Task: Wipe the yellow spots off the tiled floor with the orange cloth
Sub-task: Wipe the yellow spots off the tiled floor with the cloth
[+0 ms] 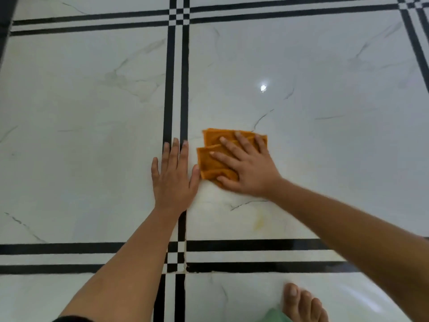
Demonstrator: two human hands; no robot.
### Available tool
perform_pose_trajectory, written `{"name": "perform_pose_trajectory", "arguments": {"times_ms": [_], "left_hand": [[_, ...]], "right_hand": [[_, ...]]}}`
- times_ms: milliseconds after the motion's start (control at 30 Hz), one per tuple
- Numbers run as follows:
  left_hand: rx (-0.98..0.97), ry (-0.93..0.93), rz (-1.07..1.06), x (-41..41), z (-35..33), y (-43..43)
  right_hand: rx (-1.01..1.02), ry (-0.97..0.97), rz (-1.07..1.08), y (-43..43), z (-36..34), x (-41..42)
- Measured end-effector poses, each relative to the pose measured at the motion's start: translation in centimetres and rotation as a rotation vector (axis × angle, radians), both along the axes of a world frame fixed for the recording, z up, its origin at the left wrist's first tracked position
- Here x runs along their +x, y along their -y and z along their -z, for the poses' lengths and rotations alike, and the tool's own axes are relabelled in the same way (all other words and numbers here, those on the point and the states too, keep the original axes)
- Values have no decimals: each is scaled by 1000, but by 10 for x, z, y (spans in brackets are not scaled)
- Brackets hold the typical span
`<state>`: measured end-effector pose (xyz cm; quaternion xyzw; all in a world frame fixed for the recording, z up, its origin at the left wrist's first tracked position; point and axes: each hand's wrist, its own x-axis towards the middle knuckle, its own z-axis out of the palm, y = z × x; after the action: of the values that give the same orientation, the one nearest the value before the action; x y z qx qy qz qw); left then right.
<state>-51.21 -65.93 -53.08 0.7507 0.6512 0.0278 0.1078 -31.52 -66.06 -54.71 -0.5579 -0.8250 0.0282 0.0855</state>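
The right hand [249, 167] presses flat, fingers spread, on the orange cloth [217, 156] on the floor [325, 112]. The left hand [174, 176] lies open just beside it, across the black stripes [176, 89]. A yellow spot [259, 220] (faint, smeared) sits nearer the person, by a bare foot [301, 303]. No writing shows.

Tiled floor [92, 101]: orange cloth [213, 159], yellow spot [258, 223], 2 hands flat.

Both arms are bare from the hands up, with no sleeves, rings or watch to see. The left hand [173, 180] and right hand [249, 169] have short nails. A bare foot [303, 303] shows beside something pale green [276, 316], maybe clothing; it is blurry.
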Motion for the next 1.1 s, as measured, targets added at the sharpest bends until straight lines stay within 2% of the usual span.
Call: {"name": "perform_pose_trajectory", "arguments": {"times_ms": [33, 133, 167, 200, 233, 333, 367, 400, 500, 533, 567, 667, 700, 733, 833, 867, 900, 1000, 1033, 1100], "left_hand": [[-1, -5, 27, 5, 0, -5], [6, -2, 79, 23, -1, -21], [9, 3, 81, 29, -1, -30], [9, 10, 80, 34, 0, -36], [8, 14, 78, 39, 0, -44], [34, 4, 109, 46, 2, -60], [44, -1, 123, 47, 2, -63], [54, -9, 133, 48, 2, -70], [31, -25, 113, 44, 4, -77], [24, -20, 87, 41, 5, -82], [25, -22, 63, 38, 5, -85], [32, -49, 26, 25, 8, -92], [33, -48, 10, 19, 10, -94], [34, -34, -6, 15, 11, -94], [45, 0, -32, 4, 8, -99], [47, 3, -38, -2, 8, -103], [49, 3, -39, -6, 7, -106], [37, 35, -85, -19, 5, -114], [23, 53, -94, -23, 6, -112], [-1, 45, -54, -23, 2, -105]], "right_hand": [[1, 2, 11, -19, 0, 13], [-141, -71, 517, -64, -7, 42], [-161, -59, 622, -67, -7, 43], [-159, -46, 618, -59, -8, 40], [-131, -42, 502, -51, -9, 38], [-70, 42, -27, -36, -5, 55], [-41, 57, -47, -48, -4, 69], [-51, 51, 64, -66, -5, 81], [-166, -49, 662, -93, -8, 83], [-170, -53, 732, -92, -8, 73], [-147, -57, 700, -85, -7, 62], [-88, -21, 271, -59, -1, 37], [-79, -8, 197, -64, -1, 37], [-79, -21, 211, -76, -3, 40], [-154, -71, 565, -113, -7, 31], [-168, -68, 614, -120, -7, 16], [-155, -68, 574, -121, -7, 0], [-177, 41, 170, -112, -6, -30], [-195, 55, 116, -115, -6, -31], [-190, 30, 266, -127, -7, -29]]}}
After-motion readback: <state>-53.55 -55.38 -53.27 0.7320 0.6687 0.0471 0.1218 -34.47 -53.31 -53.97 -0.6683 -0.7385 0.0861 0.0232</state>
